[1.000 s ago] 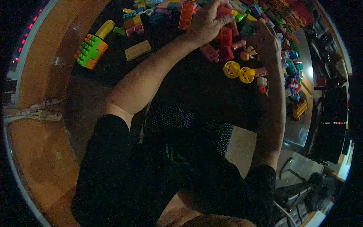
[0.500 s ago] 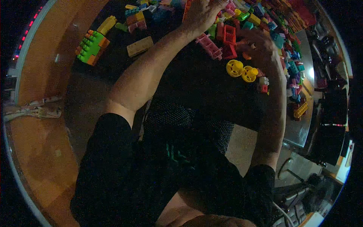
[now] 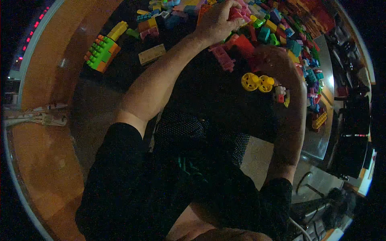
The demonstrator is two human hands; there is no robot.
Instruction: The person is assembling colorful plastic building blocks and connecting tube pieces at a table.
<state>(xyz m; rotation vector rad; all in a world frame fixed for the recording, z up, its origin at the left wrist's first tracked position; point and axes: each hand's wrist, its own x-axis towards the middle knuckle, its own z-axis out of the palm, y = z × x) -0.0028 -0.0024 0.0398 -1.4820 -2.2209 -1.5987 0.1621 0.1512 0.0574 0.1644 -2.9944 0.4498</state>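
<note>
With the fingers of the left hand (image 3: 217, 26), pinching a pink piece (image 3: 241, 13) well beyond the yellow wheels (image 3: 250, 82), seemingly for fine control. With the right hand (image 3: 277, 62), beside a red block (image 3: 244, 46) just beyond the yellow wheels, probably for easy reach; cannot tell finger spread, too blurred.

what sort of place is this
Probably a dim indoor room, perhaps for play: colourful toy blocks lie heaped on a dark surface, with a glossy orange-brown surface at left.
</note>
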